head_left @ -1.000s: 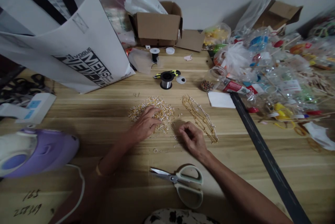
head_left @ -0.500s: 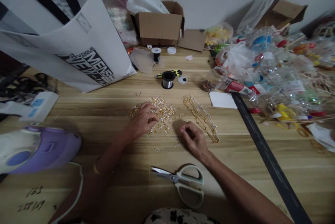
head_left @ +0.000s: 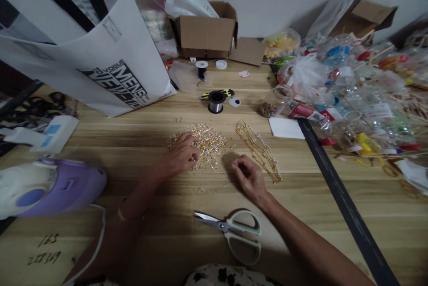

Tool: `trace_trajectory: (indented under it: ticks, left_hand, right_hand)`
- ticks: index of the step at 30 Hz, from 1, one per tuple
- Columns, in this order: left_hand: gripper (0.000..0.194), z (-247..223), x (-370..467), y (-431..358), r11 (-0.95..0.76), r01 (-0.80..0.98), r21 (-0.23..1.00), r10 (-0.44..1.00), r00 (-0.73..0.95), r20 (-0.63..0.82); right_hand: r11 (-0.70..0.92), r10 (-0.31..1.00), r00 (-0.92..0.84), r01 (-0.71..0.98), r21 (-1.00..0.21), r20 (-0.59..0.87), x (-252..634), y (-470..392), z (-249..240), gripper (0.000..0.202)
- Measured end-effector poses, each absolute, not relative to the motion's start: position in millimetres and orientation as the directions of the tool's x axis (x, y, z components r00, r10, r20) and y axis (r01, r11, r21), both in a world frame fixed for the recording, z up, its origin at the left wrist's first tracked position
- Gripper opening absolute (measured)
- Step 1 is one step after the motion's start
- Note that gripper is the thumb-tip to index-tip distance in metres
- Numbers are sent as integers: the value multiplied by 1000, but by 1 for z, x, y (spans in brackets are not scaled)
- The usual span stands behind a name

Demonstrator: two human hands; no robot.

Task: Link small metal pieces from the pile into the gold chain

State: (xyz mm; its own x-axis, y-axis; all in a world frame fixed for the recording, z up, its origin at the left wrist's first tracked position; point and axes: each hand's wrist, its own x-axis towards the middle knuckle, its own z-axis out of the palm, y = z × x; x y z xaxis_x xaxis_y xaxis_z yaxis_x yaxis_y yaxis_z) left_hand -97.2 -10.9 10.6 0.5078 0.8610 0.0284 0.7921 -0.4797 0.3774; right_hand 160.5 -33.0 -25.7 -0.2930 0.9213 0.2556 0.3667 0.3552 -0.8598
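Note:
A loose pile of small gold and silver jewellery pieces (head_left: 210, 145) lies mid-table. My left hand (head_left: 180, 154) rests over its left side, fingers bent and apart among the pieces. To the right of the pile, my right hand (head_left: 249, 176) is closed, thumb and forefinger pinched together; what they hold is too small to make out. Beyond that hand lie several gold and silver chains (head_left: 259, 150) side by side. A short chain with a ring (head_left: 207, 191) sits below the pile. Scissors (head_left: 230, 232) with pale handles lie nearer to me, blades pointing left.
Behind the pile stand a wire spool (head_left: 216, 103), a yellow-black cutter (head_left: 229, 93) and a black thread spool (head_left: 201, 71). A white bag (head_left: 110, 67) and purple appliance (head_left: 73, 185) occupy the left. Plastic bottles (head_left: 374, 107) crowd the right, past a black strip (head_left: 337, 192).
The fingers of my left hand have shifted slightly over the pile. My right hand keeps its pinch. The whole view has moved a little.

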Motion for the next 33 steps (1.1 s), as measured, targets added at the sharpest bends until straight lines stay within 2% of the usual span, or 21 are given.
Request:
trace_trajectory:
  ticks: [6, 14, 20, 23, 33]
  left_hand:
    - [11, 10, -92, -12, -471, 787, 398, 869, 491, 57]
    - [13, -1, -89, -7, -487, 753, 443, 871, 456, 183]
    - [13, 4, -91, -5, -428, 764, 483, 903, 347, 253]
    - [11, 5, -93, -4, -382, 784, 489, 923, 306, 232]
    - [13, 6, -94, -5, -384, 826, 413, 916, 398, 56]
  right_hand:
    - [354, 922, -293, 371, -859, 254, 160, -33, -25, 13]
    - [350, 923, -294, 375, -858, 248, 160, -33, -24, 13]
    - [356, 921, -296, 380, -854, 253, 160, -33, -24, 13]
    - [361, 920, -294, 379, -852, 259, 160, -33, -24, 14]
    - [353, 923, -294, 384, -853, 250, 160, -33, -23, 16]
